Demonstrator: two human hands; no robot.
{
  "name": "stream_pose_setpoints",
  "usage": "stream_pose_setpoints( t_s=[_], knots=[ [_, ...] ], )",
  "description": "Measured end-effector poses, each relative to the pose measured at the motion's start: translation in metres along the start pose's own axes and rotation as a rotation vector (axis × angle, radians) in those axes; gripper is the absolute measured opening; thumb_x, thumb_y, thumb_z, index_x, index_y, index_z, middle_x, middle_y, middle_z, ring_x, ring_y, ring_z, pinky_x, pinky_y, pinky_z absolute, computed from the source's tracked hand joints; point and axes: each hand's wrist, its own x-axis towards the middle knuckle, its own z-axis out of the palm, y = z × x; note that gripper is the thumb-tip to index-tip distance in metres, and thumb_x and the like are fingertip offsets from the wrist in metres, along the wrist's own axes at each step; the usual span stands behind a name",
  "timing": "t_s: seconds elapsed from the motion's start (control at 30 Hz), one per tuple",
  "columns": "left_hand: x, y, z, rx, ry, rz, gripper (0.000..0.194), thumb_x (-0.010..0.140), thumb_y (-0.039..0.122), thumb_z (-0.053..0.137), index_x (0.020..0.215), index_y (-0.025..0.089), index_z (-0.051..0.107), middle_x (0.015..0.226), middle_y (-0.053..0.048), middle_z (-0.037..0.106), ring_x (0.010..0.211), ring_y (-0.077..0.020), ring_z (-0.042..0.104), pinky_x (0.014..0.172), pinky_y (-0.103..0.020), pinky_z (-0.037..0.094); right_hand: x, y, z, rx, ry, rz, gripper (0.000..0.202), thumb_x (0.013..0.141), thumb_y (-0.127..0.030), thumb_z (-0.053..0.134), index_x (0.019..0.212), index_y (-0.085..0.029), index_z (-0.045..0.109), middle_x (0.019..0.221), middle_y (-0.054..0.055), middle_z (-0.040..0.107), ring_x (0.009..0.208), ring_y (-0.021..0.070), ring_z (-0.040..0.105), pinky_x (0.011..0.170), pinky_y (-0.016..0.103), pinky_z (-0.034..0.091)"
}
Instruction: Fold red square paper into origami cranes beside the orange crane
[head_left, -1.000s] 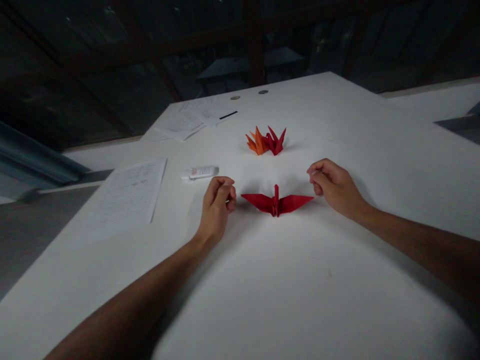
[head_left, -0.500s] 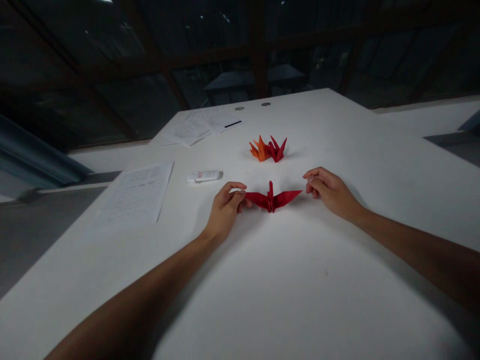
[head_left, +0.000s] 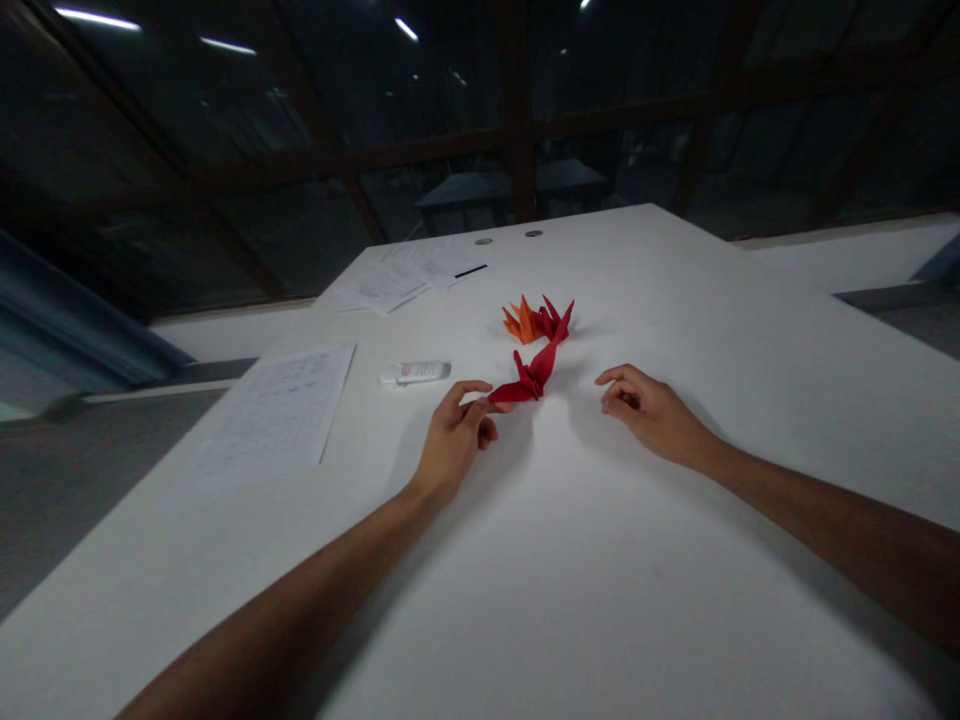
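Between thumb and fingers, my left hand [head_left: 454, 435] pinches one wing of a red origami crane [head_left: 532, 378]. The crane is tilted, its other wing pointing up and away towards two more folded cranes. Those two stand close together behind it: an orange origami crane [head_left: 523, 321] and a second red origami crane [head_left: 556, 318]. My right hand [head_left: 652, 412] hovers to the right of the held crane, apart from it. Its fingers are curled loosely, with a gap between thumb and forefinger and nothing in them.
A white tube [head_left: 416, 372] lies left of the cranes on the white table [head_left: 600, 580]. Printed sheets [head_left: 281, 405] rest at the left edge, with more papers [head_left: 405, 275] and a black strip [head_left: 471, 271] further back. Two small round discs [head_left: 533, 233] sit near the far edge.
The held red crane has turned and tilted, its free wing swinging from the right to up and away. My right hand stays off it. The camera view has tipped up slightly.
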Motion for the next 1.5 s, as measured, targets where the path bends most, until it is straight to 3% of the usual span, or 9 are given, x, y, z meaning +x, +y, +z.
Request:
stream_pose_setpoints(
  t_s=[0.3,0.53,0.93,1.3,1.4,1.5],
  knots=[
    [-0.0042,0.0057,0.0033,0.086,0.022,-0.006,0.034,0.092,0.041,0.059,0.119,0.020,0.055,0.073,-0.003,0.072,0.052,-0.0111,0.056,0.046,-0.020,0.038,-0.0012,-0.0028,0.0004,0.009,-0.015,-0.003,0.021,0.092,-0.030,0.058,0.112,-0.024,0.058,0.081,0.000,0.068,0.070,0.0181,0.060,0.065,0.031,0.044],
    [-0.0030,0.0018,0.0031,0.071,0.065,0.002,0.026,0.090,0.040,0.059,0.109,0.023,0.055,0.066,0.003,0.065,0.051,-0.0099,0.052,0.048,-0.019,0.036,-0.0012,-0.0007,-0.0002,-0.002,-0.019,-0.015,0.022,0.092,-0.030,0.058,0.112,-0.025,0.058,0.083,0.000,0.070,0.071,0.0185,0.062,0.064,0.031,0.045],
    [-0.0030,0.0007,0.0003,0.114,0.038,0.033,0.026,0.086,0.031,0.062,0.109,0.022,0.053,0.065,0.004,0.063,0.053,-0.0107,0.049,0.051,-0.021,0.036,-0.0015,-0.0057,0.0002,-0.018,-0.010,-0.004,0.022,0.091,-0.031,0.059,0.112,-0.024,0.058,0.082,0.001,0.070,0.071,0.0186,0.062,0.065,0.031,0.046],
    [-0.0032,-0.0020,0.0009,0.118,-0.013,0.060,0.024,0.087,0.034,0.062,0.107,0.022,0.056,0.065,0.004,0.063,0.054,-0.0110,0.048,0.051,-0.021,0.035,-0.0018,-0.0046,-0.0003,-0.026,-0.015,-0.019,0.022,0.091,-0.032,0.059,0.112,-0.024,0.058,0.080,0.001,0.069,0.067,0.0184,0.060,0.063,0.031,0.045],
    [-0.0032,-0.0025,0.0016,0.095,-0.023,0.067,0.033,0.088,0.034,0.063,0.118,0.021,0.057,0.068,0.003,0.064,0.054,-0.0107,0.047,0.052,-0.021,0.036,-0.0021,-0.0054,-0.0004,-0.026,-0.017,-0.013,0.021,0.092,-0.031,0.058,0.111,-0.024,0.058,0.081,0.000,0.069,0.069,0.0185,0.060,0.064,0.031,0.045],
    [-0.0041,0.0008,0.0016,0.097,-0.046,0.100,0.054,0.087,0.033,0.067,0.138,0.023,0.053,0.087,-0.002,0.069,0.060,-0.0108,0.049,0.057,-0.023,0.039,-0.0022,-0.0052,-0.0006,-0.034,-0.021,-0.013,0.021,0.092,-0.031,0.058,0.112,-0.024,0.058,0.082,0.001,0.069,0.070,0.0188,0.060,0.065,0.031,0.045]
  ],
)
